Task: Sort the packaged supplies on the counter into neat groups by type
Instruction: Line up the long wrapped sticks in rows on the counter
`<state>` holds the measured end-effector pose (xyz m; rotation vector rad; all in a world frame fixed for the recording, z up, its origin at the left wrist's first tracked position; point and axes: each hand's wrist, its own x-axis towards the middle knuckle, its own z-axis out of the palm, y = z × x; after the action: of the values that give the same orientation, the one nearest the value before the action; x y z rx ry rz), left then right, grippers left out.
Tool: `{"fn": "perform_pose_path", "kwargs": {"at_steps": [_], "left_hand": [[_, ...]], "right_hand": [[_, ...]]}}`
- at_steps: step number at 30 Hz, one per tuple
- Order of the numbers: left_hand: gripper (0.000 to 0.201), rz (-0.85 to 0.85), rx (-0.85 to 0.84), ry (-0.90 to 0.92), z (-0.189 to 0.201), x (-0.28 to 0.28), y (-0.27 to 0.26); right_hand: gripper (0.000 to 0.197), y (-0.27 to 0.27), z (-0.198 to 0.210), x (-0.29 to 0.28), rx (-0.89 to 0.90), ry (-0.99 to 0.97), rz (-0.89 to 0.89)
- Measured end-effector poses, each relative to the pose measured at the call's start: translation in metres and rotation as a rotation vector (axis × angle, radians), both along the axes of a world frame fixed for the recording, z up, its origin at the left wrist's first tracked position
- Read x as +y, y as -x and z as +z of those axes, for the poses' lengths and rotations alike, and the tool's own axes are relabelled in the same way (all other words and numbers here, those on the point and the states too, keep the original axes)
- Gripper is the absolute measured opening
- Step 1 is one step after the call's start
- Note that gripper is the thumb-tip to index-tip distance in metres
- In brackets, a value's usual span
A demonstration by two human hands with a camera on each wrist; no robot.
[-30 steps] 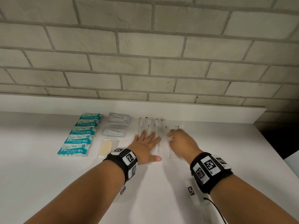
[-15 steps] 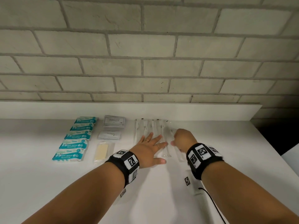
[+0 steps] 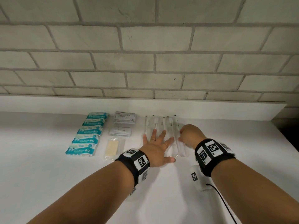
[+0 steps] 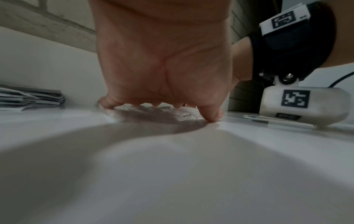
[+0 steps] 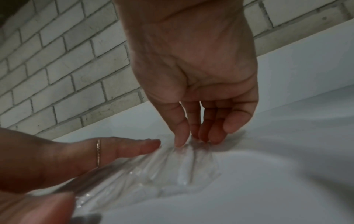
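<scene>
left hand point(image 3: 157, 150) flat on clear plastic sleeves point(image 3: 178, 147), right hand point(image 3: 191, 136) fingers point(image 5: 182, 136) pinch one; we judge them light, slippery, grip edges.

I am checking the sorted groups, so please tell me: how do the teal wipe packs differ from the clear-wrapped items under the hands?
The teal wipe packs are opaque, printed and short; the clear-wrapped items are transparent, long and thin. The packs lie crosswise in an overlapping column, untouched; the clear items lie side by side pointing at the wall, with the left hand spread flat on them and the right hand touching them with its fingertips. Both groups lie on the white counter.
</scene>
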<state>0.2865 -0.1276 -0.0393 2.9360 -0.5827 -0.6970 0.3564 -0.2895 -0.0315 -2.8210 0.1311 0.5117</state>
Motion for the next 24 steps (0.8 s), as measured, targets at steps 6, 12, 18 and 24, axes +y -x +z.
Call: {"fn": "perform_pose_path", "kwargs": {"at_steps": [6,12,18,24], "left_hand": [[0.082,-0.008,0.004,-0.007,0.002,0.002,-0.003],[0.087,-0.016,-0.102,0.113,0.008,0.007,0.003],[0.079,-0.087,-0.140,0.205,0.022,-0.008,0.050],[0.069,-0.383,-0.111,0.145,0.026,-0.072,0.110]], "right_hand": [[0.038,0.017,0.013,-0.003,-0.038,-0.036,0.043],[0.052,0.054,0.027,-0.027,-0.083,-0.211,-0.032],[0.046,0.116,0.053,-0.089,0.011,-0.146,0.017],[0.032,0.197,0.075,-0.141,0.063,-0.204,-0.083]]}}
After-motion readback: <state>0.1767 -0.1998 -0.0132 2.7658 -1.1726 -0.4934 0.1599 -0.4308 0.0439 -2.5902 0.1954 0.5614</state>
